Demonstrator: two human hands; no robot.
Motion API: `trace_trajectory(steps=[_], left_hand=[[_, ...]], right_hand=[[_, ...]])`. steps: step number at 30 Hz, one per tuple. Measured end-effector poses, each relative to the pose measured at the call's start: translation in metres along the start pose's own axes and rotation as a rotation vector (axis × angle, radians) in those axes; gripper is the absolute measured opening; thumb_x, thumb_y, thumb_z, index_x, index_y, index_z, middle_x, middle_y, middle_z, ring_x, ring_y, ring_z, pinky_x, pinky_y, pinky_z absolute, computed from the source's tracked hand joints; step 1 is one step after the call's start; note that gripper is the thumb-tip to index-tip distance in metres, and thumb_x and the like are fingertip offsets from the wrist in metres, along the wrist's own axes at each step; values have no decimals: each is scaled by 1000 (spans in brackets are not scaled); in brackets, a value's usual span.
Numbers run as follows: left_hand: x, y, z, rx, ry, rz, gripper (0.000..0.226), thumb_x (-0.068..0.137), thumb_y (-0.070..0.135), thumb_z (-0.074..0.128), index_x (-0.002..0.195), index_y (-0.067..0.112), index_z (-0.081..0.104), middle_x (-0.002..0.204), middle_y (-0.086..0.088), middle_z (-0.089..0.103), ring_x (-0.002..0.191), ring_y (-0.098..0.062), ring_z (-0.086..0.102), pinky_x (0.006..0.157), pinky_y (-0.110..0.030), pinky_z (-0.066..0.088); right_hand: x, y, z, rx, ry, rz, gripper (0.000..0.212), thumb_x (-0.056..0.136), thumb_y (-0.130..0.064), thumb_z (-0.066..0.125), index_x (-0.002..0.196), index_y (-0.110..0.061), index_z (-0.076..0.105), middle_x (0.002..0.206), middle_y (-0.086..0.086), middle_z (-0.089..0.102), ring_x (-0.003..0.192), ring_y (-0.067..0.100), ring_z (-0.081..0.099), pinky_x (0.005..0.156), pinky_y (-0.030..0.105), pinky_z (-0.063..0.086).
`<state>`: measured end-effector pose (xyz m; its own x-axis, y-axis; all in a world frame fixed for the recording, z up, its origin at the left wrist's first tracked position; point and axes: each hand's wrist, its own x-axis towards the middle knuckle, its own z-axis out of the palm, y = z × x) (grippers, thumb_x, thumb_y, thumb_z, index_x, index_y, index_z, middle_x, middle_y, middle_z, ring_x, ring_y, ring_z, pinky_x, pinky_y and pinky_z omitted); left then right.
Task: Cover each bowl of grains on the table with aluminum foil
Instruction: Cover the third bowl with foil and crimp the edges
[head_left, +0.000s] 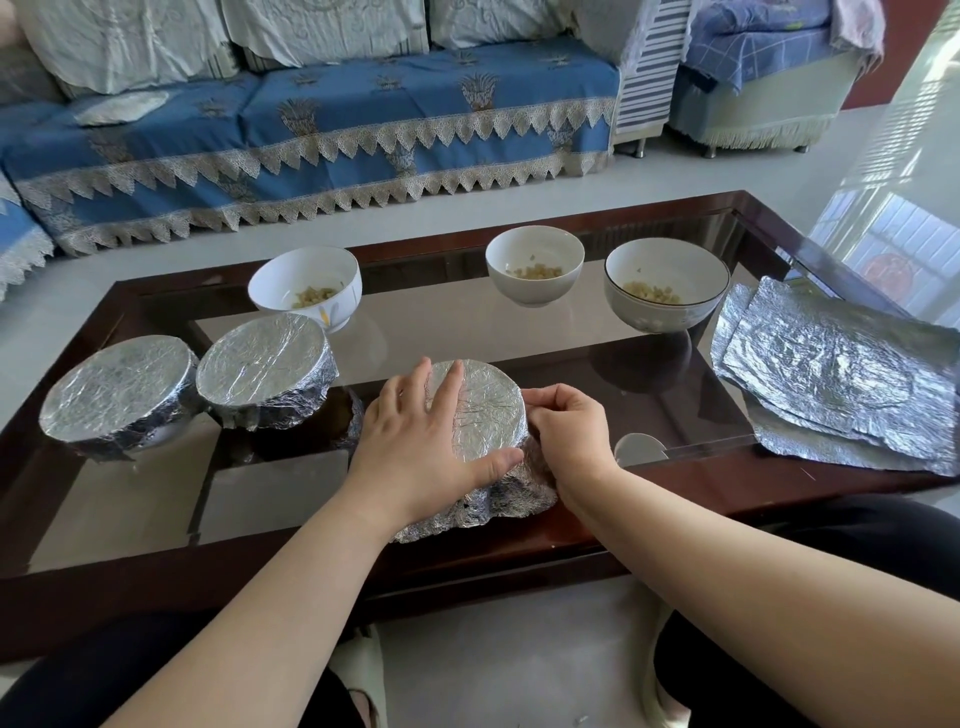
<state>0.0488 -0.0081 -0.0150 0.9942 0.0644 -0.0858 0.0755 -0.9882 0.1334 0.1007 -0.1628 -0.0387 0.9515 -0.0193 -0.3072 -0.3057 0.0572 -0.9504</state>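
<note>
The bowl being wrapped (483, 415) sits on the tabletop (597, 332) nearest the person, and everything else is placed from it. The left hand (421, 441) lies spread flat on its foil top, thumb pressing the near rim. The right hand (563, 431) has curled fingers that pinch the foil skirt against the bowl's right side.

Two finished foil-covered bowls (265, 374) stand just to its left. Three open bowls with grain (535, 270) stand beyond it in a row. A stack of spare foil sheets (841, 384) lies well to its right at the tabletop's edge.

The foil looks thin, light and easily torn, yet it keeps whatever crease it is given, so it is probably best gripped at the loose skirt and pressed inward below the rim. The bowl beneath seems to be hard, breakable ceramic on slick glass, so steadying from above makes sense. The near skirt still flares loose.
</note>
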Motion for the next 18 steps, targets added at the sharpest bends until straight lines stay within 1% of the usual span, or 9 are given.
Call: trace_trajectory(steps=[3,5,6,7,9,11,13,16,18], left_hand=[[0,1,1,-2,4,-14,127,51,103,4,156,33,-10,165,-4,-6,151,-30,-2,122,-49,9],[0,3,0,-1,4,-32,125,52,101,6,156,32,-10,165,-5,-6,151,-31,-2,122,-49,9],[0,4,0,0,6,-42,124,54,100,7,156,32,-9,165,-5,-6,151,-31,-1,122,-49,9],[0,5,0,2,8,-51,124,55,101,8,156,31,-9,165,-6,-5,151,-31,-1,122,-48,10],[-1,7,0,7,12,-66,122,58,99,11,157,30,-9,165,-6,-5,151,-31,0,122,-48,10],[-1,9,-1,11,18,-76,120,59,97,12,157,30,-9,165,-7,-5,150,-32,0,122,-48,10],[-1,10,-1,14,16,-82,121,58,97,11,157,30,-9,165,-7,-5,150,-32,0,121,-48,10],[-2,11,-3,7,12,-83,123,56,97,9,157,29,-8,165,-7,-5,151,-31,0,121,-47,9],[-2,11,-3,3,21,-82,122,57,97,10,157,29,-7,166,-7,-3,151,-31,1,121,-47,10]], right_hand=[[0,0,-2,-193,22,-136,32,86,1,55,73,-23,71,67,-2,70,55,10,58,56,27,49],[-1,-4,-5,-299,4,-192,37,86,2,46,79,-24,72,63,-7,65,47,3,50,53,24,42],[-2,-6,-6,-348,-13,-210,38,86,1,43,84,-23,72,64,-10,64,45,0,49,51,21,40],[-4,-8,-8,-399,-29,-230,38,87,1,41,91,-22,72,69,-13,66,49,-2,52,51,17,39],[-9,-12,-10,-501,-50,-284,39,90,-3,41,103,-23,71,84,-14,69,72,-1,60,60,12,41],[-14,-15,-12,-546,-56,-324,40,92,-6,41,113,-25,69,93,-15,67,91,6,60,71,17,41],[-16,-16,-12,-565,-69,-339,41,93,-7,41,118,-26,67,98,-13,67,97,6,59,75,18,39],[-14,-18,-13,-581,-88,-332,41,94,-7,40,116,-27,69,95,-12,66,92,6,59,71,18,39],[-10,-20,-13,-581,-94,-323,41,93,-8,40,113,-27,70,92,-12,67,82,6,60,66,19,40]])
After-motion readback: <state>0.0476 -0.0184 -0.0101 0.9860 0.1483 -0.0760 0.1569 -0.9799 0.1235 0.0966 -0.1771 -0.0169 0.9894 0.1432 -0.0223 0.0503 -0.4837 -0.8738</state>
